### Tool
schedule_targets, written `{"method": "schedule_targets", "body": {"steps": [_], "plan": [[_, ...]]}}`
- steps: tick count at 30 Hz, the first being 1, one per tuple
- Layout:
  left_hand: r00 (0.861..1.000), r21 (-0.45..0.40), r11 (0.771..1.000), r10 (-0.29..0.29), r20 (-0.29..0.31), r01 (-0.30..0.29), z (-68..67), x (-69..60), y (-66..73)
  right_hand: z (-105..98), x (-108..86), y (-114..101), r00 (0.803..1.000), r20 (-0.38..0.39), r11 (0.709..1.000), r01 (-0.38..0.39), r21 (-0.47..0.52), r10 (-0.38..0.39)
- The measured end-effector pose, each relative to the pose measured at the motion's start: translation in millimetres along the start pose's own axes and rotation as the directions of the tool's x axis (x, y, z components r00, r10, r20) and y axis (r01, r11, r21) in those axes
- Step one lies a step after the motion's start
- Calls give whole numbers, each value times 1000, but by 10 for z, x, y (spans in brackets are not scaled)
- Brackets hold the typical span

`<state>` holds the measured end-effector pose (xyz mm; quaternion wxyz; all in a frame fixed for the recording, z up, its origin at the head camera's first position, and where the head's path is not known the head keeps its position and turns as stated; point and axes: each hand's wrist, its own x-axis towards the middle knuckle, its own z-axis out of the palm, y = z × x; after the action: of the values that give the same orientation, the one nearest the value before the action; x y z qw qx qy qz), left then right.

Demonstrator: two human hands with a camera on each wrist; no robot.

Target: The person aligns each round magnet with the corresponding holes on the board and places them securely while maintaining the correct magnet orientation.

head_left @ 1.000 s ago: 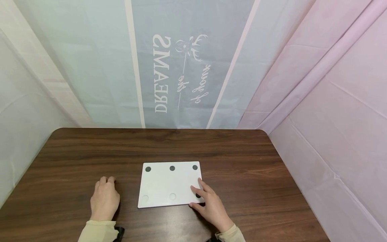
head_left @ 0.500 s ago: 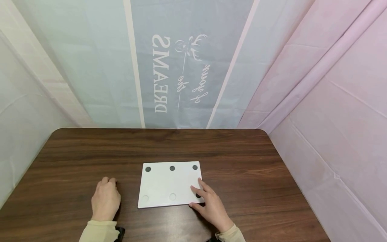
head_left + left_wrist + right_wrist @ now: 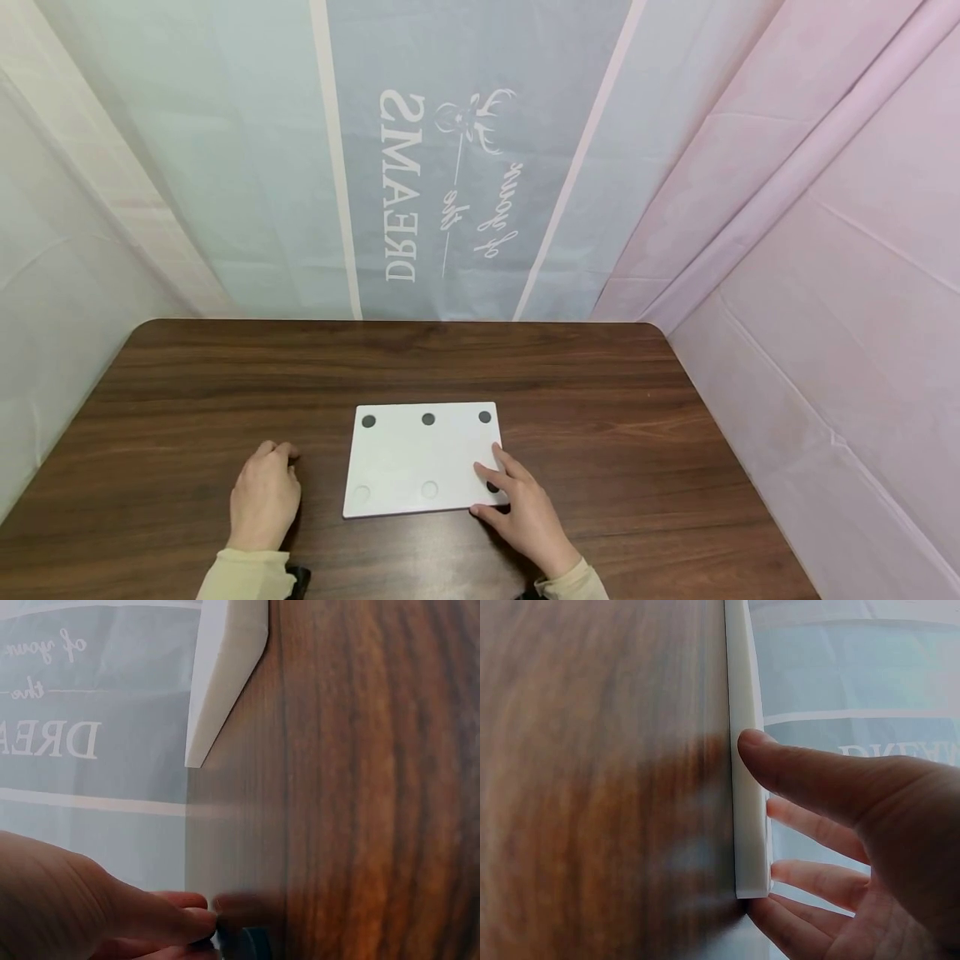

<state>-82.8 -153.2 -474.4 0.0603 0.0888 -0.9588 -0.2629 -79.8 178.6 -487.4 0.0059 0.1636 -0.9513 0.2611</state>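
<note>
A white rectangular board (image 3: 420,454) lies flat on the table, with dark round spots along its far edge and one more under my right fingers. Two pale round recesses (image 3: 429,489) show near its front edge. My right hand (image 3: 528,517) holds its near right corner: the thumb (image 3: 759,741) is against the front edge, with fingertips on the top and the right side. Left of the board, my left hand (image 3: 264,498) is at the tabletop. In the left wrist view its fingertips (image 3: 199,921) pinch a small dark piece, mostly hidden; something dark blue (image 3: 256,943) shows beside them.
The brown wood-grain table (image 3: 600,400) has rounded far corners. Behind it hangs a grey-blue cloth (image 3: 465,250) with mirrored lettering. Pale cloth walls (image 3: 840,333) close in both sides. A black strap (image 3: 298,579) shows at the left wrist.
My left hand has shifted slightly to the right along the tabletop, its fingers turning a little toward the board. The right hand and the board keep their places.
</note>
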Motion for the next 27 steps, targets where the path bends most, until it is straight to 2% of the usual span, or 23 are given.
{"method": "schedule_targets", "body": {"steps": [6, 11, 19, 27], "plan": [[999, 8, 999, 41, 21, -41, -2, -3, 23, 17, -4, 10, 1000, -11, 1000, 6, -5, -6], [997, -9, 997, 72, -8, -72, 23, -17, 55, 16, -2, 13, 1000, -16, 1000, 14, -7, -14], [997, -43, 996, 77, 5, -76, 28, -33, 119, 8, 0, 10, 1000, -6, 1000, 11, 3, -11], [993, -98, 988, 119, -5, -119, 35, -85, 187, 8, -2, 10, 1000, -4, 1000, 13, -3, -13]]}}
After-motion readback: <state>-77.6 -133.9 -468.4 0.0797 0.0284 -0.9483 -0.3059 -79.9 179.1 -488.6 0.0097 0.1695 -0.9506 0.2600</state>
